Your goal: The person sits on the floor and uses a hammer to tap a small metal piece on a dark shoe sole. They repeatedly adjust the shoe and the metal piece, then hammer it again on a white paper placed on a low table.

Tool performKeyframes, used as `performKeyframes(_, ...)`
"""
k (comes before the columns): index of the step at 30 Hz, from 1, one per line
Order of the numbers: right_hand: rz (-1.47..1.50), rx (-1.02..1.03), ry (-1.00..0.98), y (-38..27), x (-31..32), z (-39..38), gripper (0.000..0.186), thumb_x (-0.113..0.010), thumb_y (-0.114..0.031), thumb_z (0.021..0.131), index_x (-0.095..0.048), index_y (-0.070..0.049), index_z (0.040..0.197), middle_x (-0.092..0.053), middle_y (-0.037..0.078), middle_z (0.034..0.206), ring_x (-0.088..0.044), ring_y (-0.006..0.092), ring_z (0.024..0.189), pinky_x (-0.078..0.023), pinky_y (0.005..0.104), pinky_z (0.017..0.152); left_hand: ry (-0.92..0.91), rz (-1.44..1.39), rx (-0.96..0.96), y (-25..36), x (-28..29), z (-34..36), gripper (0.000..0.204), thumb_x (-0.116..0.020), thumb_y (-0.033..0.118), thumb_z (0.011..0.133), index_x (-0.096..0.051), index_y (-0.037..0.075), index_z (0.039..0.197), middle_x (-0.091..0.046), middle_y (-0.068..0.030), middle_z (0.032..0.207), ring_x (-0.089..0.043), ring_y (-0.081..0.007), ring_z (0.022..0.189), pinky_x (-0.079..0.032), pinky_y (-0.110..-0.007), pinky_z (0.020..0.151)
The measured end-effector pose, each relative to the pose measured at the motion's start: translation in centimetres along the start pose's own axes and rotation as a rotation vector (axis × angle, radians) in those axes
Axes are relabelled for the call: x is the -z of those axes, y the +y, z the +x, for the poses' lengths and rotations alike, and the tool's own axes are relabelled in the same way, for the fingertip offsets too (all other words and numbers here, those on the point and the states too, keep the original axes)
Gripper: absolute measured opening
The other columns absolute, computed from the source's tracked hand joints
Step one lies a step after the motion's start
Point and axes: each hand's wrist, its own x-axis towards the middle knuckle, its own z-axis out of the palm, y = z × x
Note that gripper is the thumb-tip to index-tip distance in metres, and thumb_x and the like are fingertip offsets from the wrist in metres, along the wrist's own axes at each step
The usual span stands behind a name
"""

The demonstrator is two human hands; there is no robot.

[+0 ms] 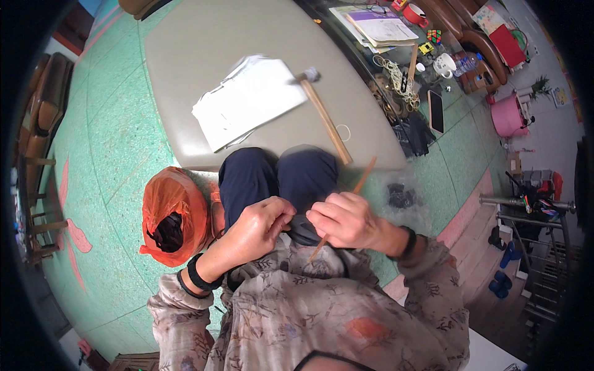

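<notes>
Both hands are close together above my lap, over dark blue trousers (250,182). My right hand (343,219) is closed round a thin brown stick (365,174), which slants out above and below the fist. The fingertips of my left hand (269,219) are pinched together; what they hold, if anything, is too small to make out. Dark grey material (303,232) shows between the hands. Beyond my knees, a stack of white paper (250,99) lies on a grey padded bench (204,37). Beside it rests a wooden-handled hammer (327,120) with a greyish head.
An orange plastic bag (192,204) with dark contents stands left of my legs. A clear bag (411,198) holding dark pieces is at the right. The cluttered table carries a cord bundle (399,77), a phone (435,111), a white mug (444,65) and papers (383,28).
</notes>
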Motion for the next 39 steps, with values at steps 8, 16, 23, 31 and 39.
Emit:
performKeyframes(8, -0.03, -0.055, -0.069, -0.3, 0.5, 0.6, 0.028, -0.068, -0.011, 0.061, -0.061, -0.001, 0.086, -0.055, 0.003, 0.081, -0.051, 0.018, 0.065, -0.039, 0.0299, 0.054, -0.013, -0.21, 0.182, -0.4, 0.2, 0.0, 0.011, -0.056, -0.004, 0.085, -0.061, -0.008, 0.094, -0.064, -0.0128, 0.086, -0.065, -0.0157, 0.076, -0.052, -0.026, 0.065)
performKeyframes(16, -0.107, -0.087, -0.028, -0.6, -0.4, 1.4, 0.018, -0.065, -0.009, 0.063, -0.058, -0.001, 0.079, -0.047, 0.002, 0.069, -0.045, 0.0166, 0.061, -0.032, 0.029, 0.049, 0.047, -0.183, 0.205, 0.9, -0.8, 0.9, 0.009, -0.057, -0.003, 0.085, -0.06, -0.008, 0.091, -0.065, -0.0113, 0.076, -0.065, -0.0127, 0.074, -0.05, -0.024, 0.061)
performKeyframes(23, -0.111, -0.133, 0.177, -0.9, -0.9, 1.0, 0.02, -0.065, -0.006, 0.062, -0.059, -0.001, 0.081, -0.053, 0.004, 0.071, -0.05, 0.0178, 0.061, -0.037, 0.0291, 0.051, 0.074, -0.246, 0.262, 1.9, -1.0, 0.9, 0.007, -0.056, -0.003, 0.085, -0.059, -0.008, 0.088, -0.065, -0.0124, 0.077, -0.066, -0.014, 0.076, -0.051, -0.025, 0.061)
performKeyframes(31, -0.116, -0.067, 0.189, -0.6, 0.4, -0.8, 0.023, -0.063, -0.005, 0.066, -0.063, 0.0, 0.089, -0.061, 0.006, 0.08, -0.057, 0.0194, 0.064, -0.043, 0.0297, 0.052, 0.018, -0.202, 0.253, 2.8, -0.6, -0.1, 0.012, -0.057, 0.003, 0.088, -0.06, -0.009, 0.092, -0.064, -0.0073, 0.079, -0.063, -0.0105, 0.075, -0.051, -0.024, 0.065)
performKeyframes(39, -0.174, 0.046, 0.16, -0.3, 0.6, -1.1, 0.026, -0.064, -0.009, 0.072, -0.062, -0.002, 0.096, -0.06, 0.005, 0.084, -0.055, 0.0158, 0.065, -0.043, 0.0268, 0.055, 0.002, -0.154, 0.153, 1.8, -0.7, 0.2, 0.011, -0.06, 0.0, 0.083, -0.062, -0.007, 0.091, -0.066, -0.012, 0.082, -0.063, -0.016, 0.069, -0.05, -0.026, 0.06)
